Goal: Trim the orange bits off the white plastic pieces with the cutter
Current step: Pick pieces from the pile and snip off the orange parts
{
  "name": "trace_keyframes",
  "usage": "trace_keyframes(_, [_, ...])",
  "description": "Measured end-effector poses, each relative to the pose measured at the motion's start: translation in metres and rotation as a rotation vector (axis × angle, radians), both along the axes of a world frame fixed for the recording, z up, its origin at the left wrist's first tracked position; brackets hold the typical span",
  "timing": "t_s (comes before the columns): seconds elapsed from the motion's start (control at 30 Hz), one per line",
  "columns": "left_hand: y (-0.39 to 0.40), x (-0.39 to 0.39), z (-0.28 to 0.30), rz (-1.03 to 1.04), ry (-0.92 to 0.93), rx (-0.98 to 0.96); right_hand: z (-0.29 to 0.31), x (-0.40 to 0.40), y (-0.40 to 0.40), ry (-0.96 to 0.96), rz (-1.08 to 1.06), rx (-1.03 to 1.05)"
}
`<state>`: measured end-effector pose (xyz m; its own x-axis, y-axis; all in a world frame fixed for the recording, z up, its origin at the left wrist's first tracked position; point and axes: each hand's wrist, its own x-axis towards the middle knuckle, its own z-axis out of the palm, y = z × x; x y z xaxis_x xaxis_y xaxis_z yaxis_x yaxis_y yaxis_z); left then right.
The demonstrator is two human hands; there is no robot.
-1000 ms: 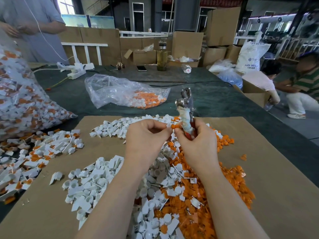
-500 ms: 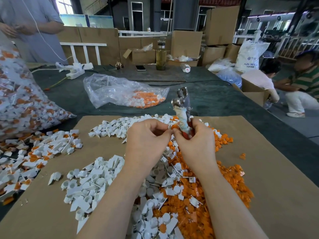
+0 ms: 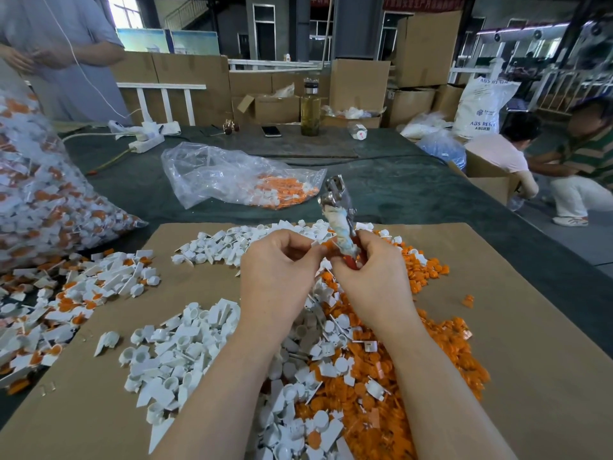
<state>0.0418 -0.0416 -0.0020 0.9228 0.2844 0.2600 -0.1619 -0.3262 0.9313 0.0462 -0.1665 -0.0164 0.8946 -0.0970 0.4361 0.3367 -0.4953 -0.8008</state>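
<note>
Left hand (image 3: 278,270) pinching a small white-and-orange plastic piece (image 3: 321,246) beside the right hand (image 3: 368,270), which grips the rag-wrapped metal cutter (image 3: 338,220) upright; the piece, apparently outside the blades, could slip from so slight a pinch.

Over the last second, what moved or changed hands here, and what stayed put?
Very little. The right hand still grips the cutter, its head tipping slightly left. The left hand keeps pinching a small white and orange piece against the cutter's handles. Nothing was let go; the piles on the cardboard lie unchanged.
</note>
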Motion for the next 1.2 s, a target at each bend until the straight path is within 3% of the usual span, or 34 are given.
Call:
trace_keyframes(0.2, [0.006,0.002,-0.001,-0.030,0.024,-0.209,0.004,-0.002,-0.011,0.161,0.145,0.157])
trace_keyframes(0.5, [0.013,0.006,0.001,-0.043,0.004,-0.402,0.009,-0.008,-0.021,0.287,0.310,0.066])
trace_keyframes(0.83, [0.005,0.002,-0.005,-0.013,-0.050,-0.066,0.003,-0.004,0.000,-0.040,0.037,0.060])
trace_keyframes(1.2, [0.000,0.001,-0.007,0.000,-0.102,0.036,0.000,0.000,0.001,0.059,0.023,0.106])
